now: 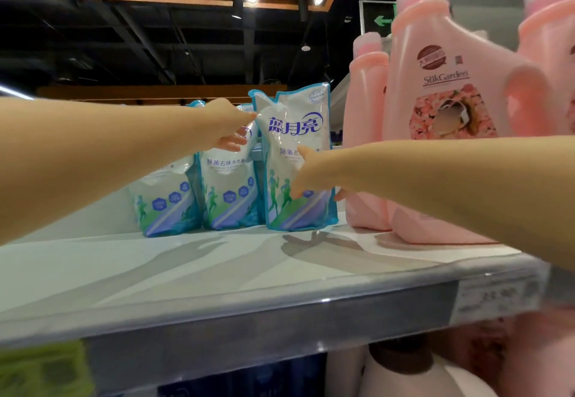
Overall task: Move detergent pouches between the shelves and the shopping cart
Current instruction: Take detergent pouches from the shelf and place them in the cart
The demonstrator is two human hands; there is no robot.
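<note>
Pouches (168, 203) of white-and-blue plastic film stand three in a row, well back on the pale grey shelf (186, 272), just beside tall pink plastic bottles (441, 85), long axes vertical, printed fronts facing the camera. The right hand (308, 172) grips the rightmost pouch (295, 129) low on its front, fingers reaching round its right edge. The left hand (228, 126) curls over the middle pouch (228, 191), forefinger touching the rightmost pouch's upper edge; whether it holds anything cannot be told.

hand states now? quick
Left hand: grips middle detergent pouch by its top.
Right hand: on rightmost detergent pouch; grip cannot be told.
</note>
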